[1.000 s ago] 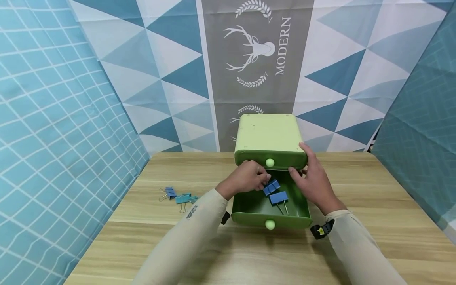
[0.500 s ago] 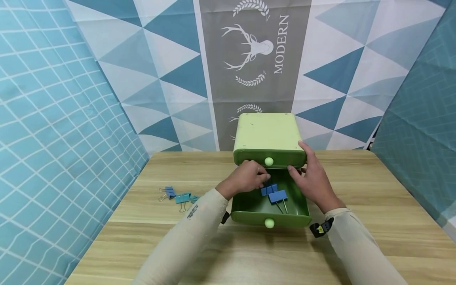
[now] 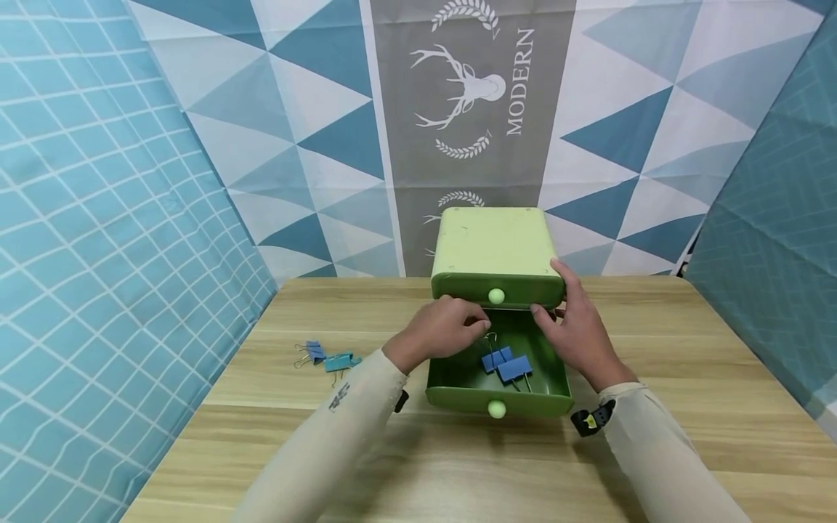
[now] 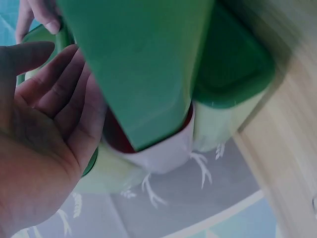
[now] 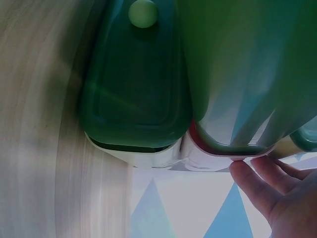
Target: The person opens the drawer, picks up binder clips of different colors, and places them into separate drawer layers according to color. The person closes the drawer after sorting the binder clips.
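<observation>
A tiered drawer unit [image 3: 495, 240] with a pale green top stands on the table, its green middle drawer [image 3: 445, 378] pulled out. Two blue binder clips lie touching inside: one [image 3: 493, 360] has its wire handle raised, the other [image 3: 514, 369] sits nearer the front. Just above the drawer's left side is my left hand [image 3: 439, 328], fingers loosely bent and holding nothing; the left wrist view shows its bare palm [image 4: 44, 134]. My right hand [image 3: 584, 330] rests against the unit's right side, thumb near the top drawer's lower edge, straight fingers [image 5: 255, 186] touching the wall.
Left of the unit, a blue binder clip [image 3: 314, 351] and teal binder clips [image 3: 338, 362] lie on the wooden table [image 3: 261, 428], partly hidden by my left sleeve. A shut bottom drawer [image 5: 138, 94] sits below. Patterned cloth [image 3: 327, 131] hangs behind.
My left hand has let go of the raised-handle binder clip and drawn slightly left. That clip now rests lower, against the other, which has shifted a little. The right hand stays put.
</observation>
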`<action>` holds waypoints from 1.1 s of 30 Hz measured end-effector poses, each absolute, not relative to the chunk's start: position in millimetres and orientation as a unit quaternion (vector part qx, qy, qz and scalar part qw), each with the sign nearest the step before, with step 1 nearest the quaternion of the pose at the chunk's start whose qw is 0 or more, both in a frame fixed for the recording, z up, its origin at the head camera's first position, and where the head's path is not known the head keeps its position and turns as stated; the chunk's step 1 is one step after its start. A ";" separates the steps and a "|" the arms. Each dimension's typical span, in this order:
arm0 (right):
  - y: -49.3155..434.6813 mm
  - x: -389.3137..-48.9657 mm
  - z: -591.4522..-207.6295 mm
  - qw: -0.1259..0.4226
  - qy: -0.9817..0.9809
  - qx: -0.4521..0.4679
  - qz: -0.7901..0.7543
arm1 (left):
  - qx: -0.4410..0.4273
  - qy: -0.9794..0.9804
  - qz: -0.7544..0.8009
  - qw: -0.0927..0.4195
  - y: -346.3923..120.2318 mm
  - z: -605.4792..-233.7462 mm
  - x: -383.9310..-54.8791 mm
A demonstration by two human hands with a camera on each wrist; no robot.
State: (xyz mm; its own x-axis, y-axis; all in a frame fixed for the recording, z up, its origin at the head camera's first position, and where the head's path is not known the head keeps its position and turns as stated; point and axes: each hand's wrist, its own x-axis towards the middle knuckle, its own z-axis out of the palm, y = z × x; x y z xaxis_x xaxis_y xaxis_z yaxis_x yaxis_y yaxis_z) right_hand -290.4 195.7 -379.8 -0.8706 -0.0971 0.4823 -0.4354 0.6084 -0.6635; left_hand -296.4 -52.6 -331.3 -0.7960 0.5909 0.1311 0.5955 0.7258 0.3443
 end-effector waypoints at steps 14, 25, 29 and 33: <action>198.4 -289.9 -381.3 0.206 -0.870 0.156 0.419 | -0.328 -0.916 -0.206 0.107 -115.2 -320.5 -283.8; 196.4 -290.5 -380.8 0.208 -0.866 0.162 0.426 | -0.248 -0.940 -0.205 0.111 -174.1 -338.7 -283.0; 196.5 -291.6 -382.4 0.211 -0.864 0.164 0.426 | -0.218 -0.950 -0.202 0.101 -197.7 -349.2 -283.9; 196.6 -291.4 -382.9 0.212 -0.865 0.162 0.426 | -0.183 -0.958 -0.200 0.090 -220.2 -357.2 -286.5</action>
State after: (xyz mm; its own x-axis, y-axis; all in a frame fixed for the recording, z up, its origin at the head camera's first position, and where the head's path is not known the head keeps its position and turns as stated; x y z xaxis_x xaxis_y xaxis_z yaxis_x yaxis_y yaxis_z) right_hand -291.4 196.6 -382.9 -0.8575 -0.1005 0.5046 -0.4611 0.5850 -0.6672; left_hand -286.5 -220.2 -357.2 -0.9168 0.3149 0.2457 0.3869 0.8530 0.3502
